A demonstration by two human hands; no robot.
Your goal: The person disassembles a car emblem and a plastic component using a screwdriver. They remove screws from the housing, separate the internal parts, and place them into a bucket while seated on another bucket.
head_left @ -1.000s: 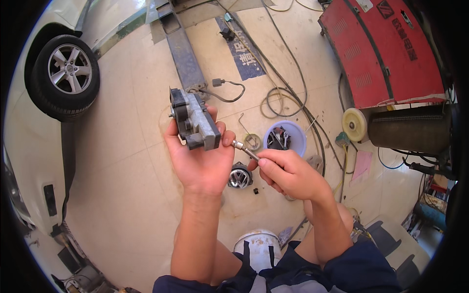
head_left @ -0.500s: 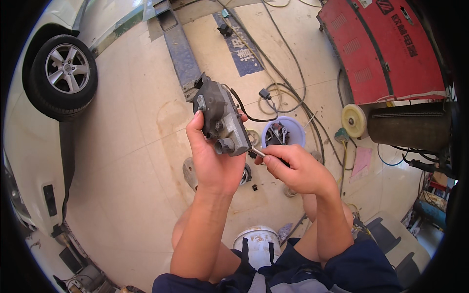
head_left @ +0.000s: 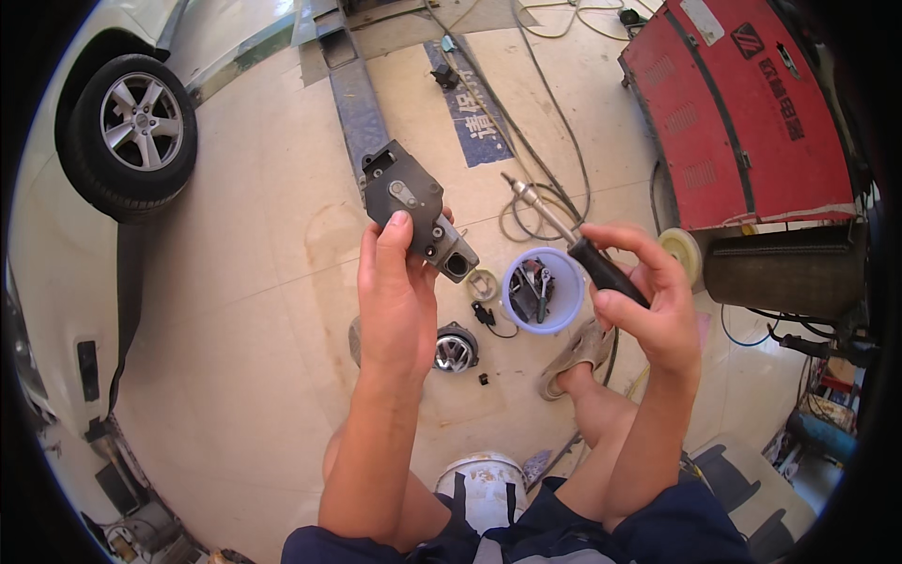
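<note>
My left hand grips a dark grey mechanical housing, turned with a flat plate and small lever upward and a round opening at its lower right. My right hand holds a driver tool by its black handle, its steel shaft pointing up-left, apart from the housing. Below them on the floor are a round badge assembly, a connector with a short lead, a small round tin and a lavender bowl holding tools and dark parts.
A white car's wheel is at the left. A grey rail and cables lie across the floor. A red cabinet and a dark cylinder stand at the right. A white bucket is between my legs.
The tool has come away from the housing and now points up, raised to the right. The housing has turned plate-up, and the hanging lead no longer shows beside it.
</note>
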